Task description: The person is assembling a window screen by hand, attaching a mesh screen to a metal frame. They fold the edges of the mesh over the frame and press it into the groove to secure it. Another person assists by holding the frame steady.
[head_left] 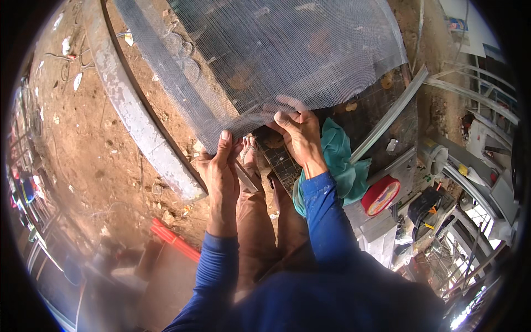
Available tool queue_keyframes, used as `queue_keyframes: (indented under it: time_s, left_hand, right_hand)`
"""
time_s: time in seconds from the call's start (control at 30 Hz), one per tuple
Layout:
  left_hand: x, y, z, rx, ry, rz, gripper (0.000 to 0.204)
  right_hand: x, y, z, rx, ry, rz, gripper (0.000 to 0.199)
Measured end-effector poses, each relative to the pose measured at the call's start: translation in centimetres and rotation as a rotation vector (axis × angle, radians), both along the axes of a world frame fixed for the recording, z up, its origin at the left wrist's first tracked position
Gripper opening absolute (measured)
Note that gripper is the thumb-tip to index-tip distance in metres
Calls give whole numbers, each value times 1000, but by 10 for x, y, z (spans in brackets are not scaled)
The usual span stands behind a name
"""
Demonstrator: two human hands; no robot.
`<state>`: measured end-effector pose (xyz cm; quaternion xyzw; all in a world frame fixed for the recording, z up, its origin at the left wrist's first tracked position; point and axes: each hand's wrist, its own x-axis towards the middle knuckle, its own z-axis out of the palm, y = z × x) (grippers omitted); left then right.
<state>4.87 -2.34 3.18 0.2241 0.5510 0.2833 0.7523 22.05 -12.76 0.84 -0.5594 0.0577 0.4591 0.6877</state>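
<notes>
Grey wire mesh (276, 55) is hanging over the concrete beam (138, 122), both hands pinching its lower edge, left hand (221, 171) beside the beam, right hand (298, 133) further off; raw edge wires are likely snagging fingers, or the mesh slipping loose.

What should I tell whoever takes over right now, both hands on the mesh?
Left hand: pinching the mesh at its lower edge, thumb up on it.
Right hand: gripping the same edge a little to the right, fingers curled over it.
Mesh: grey sheet spread out ahead over a frame lying on the dirt.
Nearby: teal cloth beside the right forearm, red tape roll further right.
Done: the near edge is in hand.
Left: no fixing visible along this edge, so it looks loose.
</notes>
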Motion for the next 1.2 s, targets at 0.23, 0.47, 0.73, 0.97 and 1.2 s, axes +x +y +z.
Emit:
queue_keyframes:
  time_s: [0.23, 0.47, 0.73, 0.97, 1.2]
  left_hand:
    - [1, 2, -1, 7, 2, -16, 16]
    - [7, 5, -7, 26, -11, -2, 18]
    - [13, -8, -7, -19, -50, 172, 18]
    - [52, -36, 0, -143, -116, 230, 18]
    - [78, -34, -10, -86, -15, 94, 20]
  right_hand:
    - [-4, 23, -1, -181, -121, -165, 51]
    - [4, 39, 4, -295, -220, -158, 51]
    - [-3, 48, 4, -354, -216, -204, 47]
    - [-4, 50, 9, -345, -261, -171, 45]
    - [-6, 53, 22, -322, -204, -198, 44]
